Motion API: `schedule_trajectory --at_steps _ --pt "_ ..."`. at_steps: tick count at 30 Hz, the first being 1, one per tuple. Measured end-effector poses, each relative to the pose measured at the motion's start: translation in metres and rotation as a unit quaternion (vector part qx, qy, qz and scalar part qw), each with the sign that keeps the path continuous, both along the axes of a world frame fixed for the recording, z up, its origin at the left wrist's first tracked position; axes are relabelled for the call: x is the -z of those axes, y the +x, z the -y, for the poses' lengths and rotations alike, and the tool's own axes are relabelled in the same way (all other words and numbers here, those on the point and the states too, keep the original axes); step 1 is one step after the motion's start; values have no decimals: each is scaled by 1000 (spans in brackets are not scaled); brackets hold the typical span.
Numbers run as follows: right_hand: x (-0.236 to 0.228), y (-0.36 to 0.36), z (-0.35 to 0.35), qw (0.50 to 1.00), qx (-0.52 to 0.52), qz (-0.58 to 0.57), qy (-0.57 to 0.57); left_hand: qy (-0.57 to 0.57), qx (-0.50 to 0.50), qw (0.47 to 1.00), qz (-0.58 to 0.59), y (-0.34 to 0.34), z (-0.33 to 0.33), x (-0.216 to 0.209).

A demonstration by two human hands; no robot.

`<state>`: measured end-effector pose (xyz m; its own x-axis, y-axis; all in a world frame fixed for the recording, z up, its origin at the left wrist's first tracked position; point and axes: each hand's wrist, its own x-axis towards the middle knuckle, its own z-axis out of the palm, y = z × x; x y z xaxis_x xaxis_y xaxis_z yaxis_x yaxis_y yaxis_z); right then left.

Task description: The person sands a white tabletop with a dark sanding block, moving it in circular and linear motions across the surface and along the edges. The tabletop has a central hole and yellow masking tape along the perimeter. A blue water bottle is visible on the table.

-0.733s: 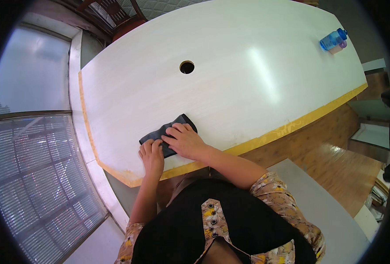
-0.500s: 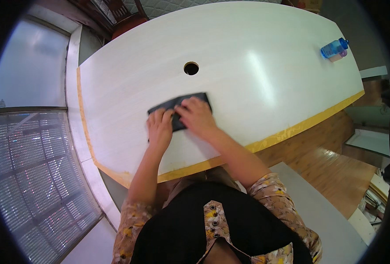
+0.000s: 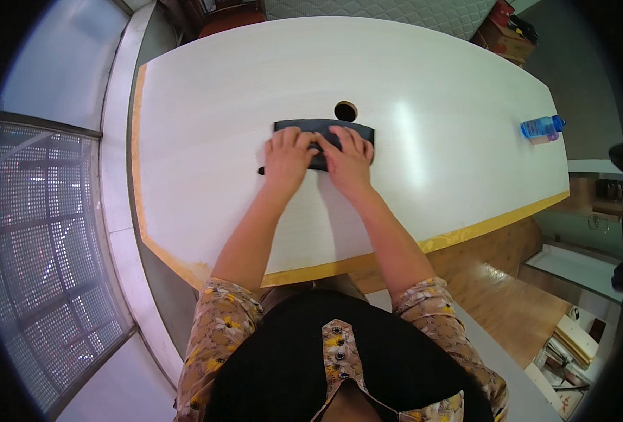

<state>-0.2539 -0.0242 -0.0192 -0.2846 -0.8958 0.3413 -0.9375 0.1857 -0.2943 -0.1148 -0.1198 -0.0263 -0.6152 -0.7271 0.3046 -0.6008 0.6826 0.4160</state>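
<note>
A dark grey, flat, oblong piece that looks like folded fabric (image 3: 325, 125) lies on the white tabletop (image 3: 241, 84), just on the near side of a round hole (image 3: 346, 111). My left hand (image 3: 285, 158) presses on its left part with the fingers bent over it. On its right part rests my right hand (image 3: 350, 158), thumb and fingers gripping the material. The two hands nearly meet at the middle. A small black end (image 3: 261, 170) pokes out beside my left hand. What the thumbs hold underneath is hidden.
Yellow tape (image 3: 466, 232) runs along the table's near and left edges. A blue bottle (image 3: 542, 127) lies toward the right side. Beyond the table are a quilted mattress (image 3: 389, 10) and a cardboard box (image 3: 505, 41). A window with a mesh screen (image 3: 44, 253) stands at the left.
Both hands and the dark fabric have moved away from me across the tabletop, closer to the round hole. The fabric now lies straighter. The view has shifted a little.
</note>
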Motion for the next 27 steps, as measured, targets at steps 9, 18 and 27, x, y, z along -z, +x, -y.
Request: schedule_trajectory --at_steps 9,18,27 --pt "1 111 3 985 -166 35 12 -25 -79 995 62 144 -25 4" --pt "-15 96 -99 960 -224 86 143 69 39 994 69 151 -115 -15" --pt "-7 34 72 988 -133 72 24 2 -34 999 13 69 55 -5"
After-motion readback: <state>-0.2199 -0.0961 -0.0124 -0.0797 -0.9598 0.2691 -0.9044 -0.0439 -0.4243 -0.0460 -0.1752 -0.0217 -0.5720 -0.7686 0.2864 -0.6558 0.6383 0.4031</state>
